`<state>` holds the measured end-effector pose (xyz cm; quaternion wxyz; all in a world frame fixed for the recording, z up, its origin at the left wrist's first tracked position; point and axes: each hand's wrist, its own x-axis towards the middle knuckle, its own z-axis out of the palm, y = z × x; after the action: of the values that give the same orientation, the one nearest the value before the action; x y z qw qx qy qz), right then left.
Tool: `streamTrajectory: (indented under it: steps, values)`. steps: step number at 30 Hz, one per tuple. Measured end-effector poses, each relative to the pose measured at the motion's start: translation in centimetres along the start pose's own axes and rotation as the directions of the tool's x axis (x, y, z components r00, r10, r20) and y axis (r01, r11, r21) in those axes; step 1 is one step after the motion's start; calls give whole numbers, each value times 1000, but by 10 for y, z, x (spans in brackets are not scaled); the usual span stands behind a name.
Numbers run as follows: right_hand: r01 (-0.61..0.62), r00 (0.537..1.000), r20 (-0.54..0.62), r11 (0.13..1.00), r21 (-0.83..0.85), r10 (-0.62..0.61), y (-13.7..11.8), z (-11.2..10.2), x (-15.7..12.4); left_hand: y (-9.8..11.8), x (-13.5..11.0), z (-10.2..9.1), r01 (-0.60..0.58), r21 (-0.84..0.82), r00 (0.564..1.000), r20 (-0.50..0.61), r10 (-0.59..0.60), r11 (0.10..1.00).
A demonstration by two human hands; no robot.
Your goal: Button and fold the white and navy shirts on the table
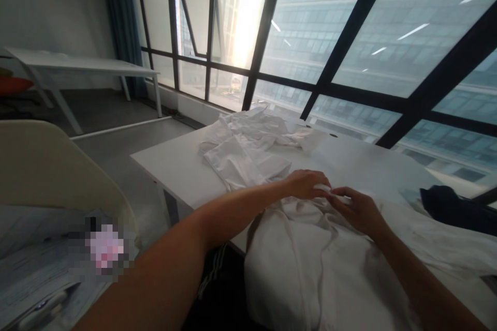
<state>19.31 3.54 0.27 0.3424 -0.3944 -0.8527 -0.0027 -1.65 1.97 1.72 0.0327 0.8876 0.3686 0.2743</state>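
White cloth (303, 253), perhaps a garment, hangs over the near table edge onto my lap. My left hand (308, 184) is closed on a folded edge of it, fingers pinching the fabric. Close beside it, my right hand (355, 209) grips the same edge between thumb and fingers. The two hands nearly touch, just above the tabletop. Beyond my left hand lies a crumpled heap of white clothing (248, 152). The cloth's full shape is hidden by folds and my arms.
The white table (178, 165) reaches to the large windows. A dark item (458, 209) lies at the right, beside more white fabric (438, 243). At left stands a pale chair (58, 165) with papers and a pen on it. Another white table (89, 64) stands farther back.
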Motion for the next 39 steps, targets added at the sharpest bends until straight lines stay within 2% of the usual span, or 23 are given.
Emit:
streamTrajectory:
  steps: [3, 8, 12, 19, 23, 25, 27, 29, 30, 31, 32, 33, 34, 36, 37, 39]
  values:
    - [4, 996, 92, 1000, -5, -4, -1, 4, 1, 5, -2, -6, -8, 96, 999, 42, 4, 995]
    - [14, 997, 70, 999, -36, -12, -2, 9, 3, 13, 0, -10, -9, 197, 996, 85, -8, 980]
    - [-6, 995, 103, 999, -37, 10, -11, 5, 3, 17, 1, -10, 19, 217, 996, 83, -38, 976]
    - [-59, 990, 126, 995, -85, 69, -30, 1, 4, 17, 3, 1, 36, 301, 998, 45, -52, 953]
    - [-88, 987, 122, 990, -107, 101, -29, -2, 6, 10, 5, 8, 64, 327, 997, 25, -76, 943]
    - [-128, 989, 63, 983, -135, 137, -19, -12, 8, 3, 4, 3, 81, 341, 995, 28, -96, 936]
    - [-220, 974, -88, 965, -144, 209, -1, -27, 8, -8, 2, -8, 115, 361, 991, 28, -134, 926]
    - [-334, 922, -243, 936, -111, 300, 23, -47, 4, -21, -2, -24, 209, 370, 977, -53, -205, 905]
    - [-377, 900, -270, 922, -87, 342, 35, -57, 0, -28, -5, -33, 288, 363, 957, -131, -258, 886]
    - [-403, 893, -246, 912, -70, 376, 46, -66, -6, -34, -9, -42, 377, 347, 924, -208, -322, 859]
    - [-415, 900, -174, 908, -67, 398, 57, -73, -12, -40, -13, -49, 462, 326, 884, -249, -396, 825]
    - [-415, 909, -69, 907, -76, 410, 66, -78, -19, -45, -17, -55, 528, 314, 848, -228, -478, 789]
    - [-411, 907, 50, 906, -96, 417, 73, -81, -26, -49, -22, -59, 567, 317, 821, -146, -552, 760]
    - [-421, 856, 247, 889, -179, 455, 81, -81, -34, -51, -29, -61, 554, 360, 772, 115, -625, 751]
    - [-435, 816, 306, 870, -233, 490, 82, -78, -36, -49, -30, -59, 519, 382, 752, 222, -621, 765]
    - [-450, 745, 382, 835, -318, 547, 78, -73, -32, -41, -31, -55, 426, 399, 754, 339, -562, 812]
